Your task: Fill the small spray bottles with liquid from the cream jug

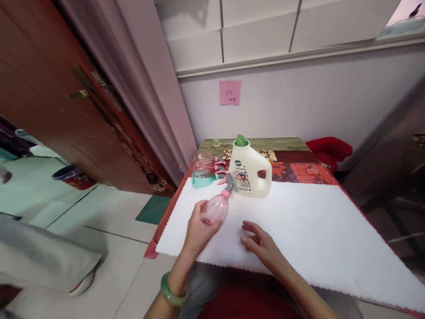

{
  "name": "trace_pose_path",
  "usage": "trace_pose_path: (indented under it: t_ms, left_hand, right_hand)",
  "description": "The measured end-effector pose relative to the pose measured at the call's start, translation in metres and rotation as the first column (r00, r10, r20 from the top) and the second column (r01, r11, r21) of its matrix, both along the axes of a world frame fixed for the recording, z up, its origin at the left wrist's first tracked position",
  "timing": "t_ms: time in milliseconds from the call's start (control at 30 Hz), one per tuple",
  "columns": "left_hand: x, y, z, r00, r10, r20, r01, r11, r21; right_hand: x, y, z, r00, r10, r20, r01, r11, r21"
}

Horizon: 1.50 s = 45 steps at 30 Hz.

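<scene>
My left hand (200, 228) is wrapped round a clear pink spray bottle (217, 208), holding it tilted above the white cloth with its grey and pink trigger head up. To the right, my right hand (260, 246) hovers over the cloth with fingers apart and nothing in them. A cream detergent jug (254, 175) with a handle stands behind the held bottle, a green piece (241, 141) in its mouth. Left of the jug lie a teal spray bottle (203, 178) and clear pinkish spray bottles (205, 160), their trigger heads pointing right.
A white scallop-edged cloth (308, 226) covers the table's front. A small green cap (216, 143) sits at the back left corner. Behind is a wall with a pink note (229, 92). A wooden door (99, 110) and a person's leg (40, 257) are at left.
</scene>
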<state>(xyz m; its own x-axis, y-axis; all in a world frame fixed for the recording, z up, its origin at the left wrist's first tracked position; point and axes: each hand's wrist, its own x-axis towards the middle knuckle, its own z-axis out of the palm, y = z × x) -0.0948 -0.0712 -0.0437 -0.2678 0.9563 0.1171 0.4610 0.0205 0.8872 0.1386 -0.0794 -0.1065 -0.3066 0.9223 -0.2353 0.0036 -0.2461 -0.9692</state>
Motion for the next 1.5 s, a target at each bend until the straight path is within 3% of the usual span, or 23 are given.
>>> trace_pose_path:
  t_ms: [100,200,267,367,500,567,633,700,800,867,933,1033,1100,1233,1367,1500]
  left_hand:
    - [-0.049,0.008,-0.008,0.922,0.037,-0.386,0.014,0.992,0.129]
    - [-0.09,0.015,-0.017,0.797,-0.075,-0.599,0.175,0.978,0.111]
    - [-0.106,0.021,-0.021,0.709,-0.037,-0.704,0.188,0.972,0.138]
    - [-0.11,0.028,-0.027,0.586,0.111,-0.803,0.193,0.943,0.272]
    - [-0.096,0.03,-0.044,0.427,0.363,-0.828,0.226,0.844,0.486]
    - [-0.092,0.024,-0.052,0.372,0.334,-0.866,0.332,0.823,0.46]
    - [-0.091,0.015,-0.057,0.348,0.213,-0.913,0.471,0.802,0.367]
    - [-0.094,0.003,-0.059,0.377,0.127,-0.917,0.544,0.772,0.33]
    - [-0.098,-0.015,-0.057,0.497,0.1,-0.862,0.517,0.764,0.386]
    - [-0.099,-0.022,-0.053,0.571,0.121,-0.812,0.44,0.79,0.427]
    - [-0.098,-0.021,-0.047,0.645,0.195,-0.739,0.28,0.839,0.466]
    - [-0.1,-0.001,-0.04,0.755,0.282,-0.592,-0.019,0.912,0.41]
    - [-0.105,0.022,-0.039,0.832,0.245,-0.498,-0.101,0.949,0.299]
    - [-0.118,0.064,-0.051,0.949,0.12,-0.29,-0.103,0.992,0.074]
    - [-0.126,0.081,-0.062,0.979,0.091,-0.184,-0.073,0.992,0.098]
    - [-0.131,0.095,-0.06,0.988,0.072,-0.135,-0.06,0.994,0.091]
  right_hand:
    - [0.01,-0.002,-0.008,1.0,0.001,-0.011,-0.002,0.998,-0.057]
    - [0.02,-0.003,-0.011,0.999,-0.015,-0.046,0.01,0.994,-0.113]
    - [0.023,-0.004,-0.011,0.998,-0.033,-0.046,0.027,0.991,-0.133]
    - [0.022,-0.003,-0.009,0.999,-0.049,-0.02,0.047,0.992,-0.12]
    - [0.018,-0.003,-0.007,0.999,-0.033,0.037,0.036,0.997,-0.07]
    - [0.017,-0.003,-0.007,0.998,-0.027,0.053,0.031,0.998,-0.061]
    - [0.017,-0.003,-0.008,0.998,-0.032,0.053,0.036,0.997,-0.067]
    - [0.018,-0.003,-0.01,0.998,-0.041,0.048,0.045,0.996,-0.077]
    - [0.018,-0.002,-0.011,0.998,-0.049,0.048,0.053,0.995,-0.08]
    - [0.018,-0.002,-0.01,0.998,-0.043,0.048,0.047,0.996,-0.079]
    - [0.019,-0.002,-0.01,0.998,-0.036,0.044,0.04,0.996,-0.085]
    - [0.019,-0.002,-0.009,0.998,-0.034,0.045,0.038,0.995,-0.09]
    - [0.019,-0.002,-0.008,0.998,-0.035,0.054,0.04,0.995,-0.087]
    - [0.019,-0.002,-0.007,0.998,-0.025,0.063,0.03,0.996,-0.087]
    - [0.019,-0.002,-0.008,0.998,-0.023,0.052,0.026,0.998,-0.066]
    - [0.017,-0.002,-0.011,0.997,-0.037,0.071,0.041,0.997,-0.061]
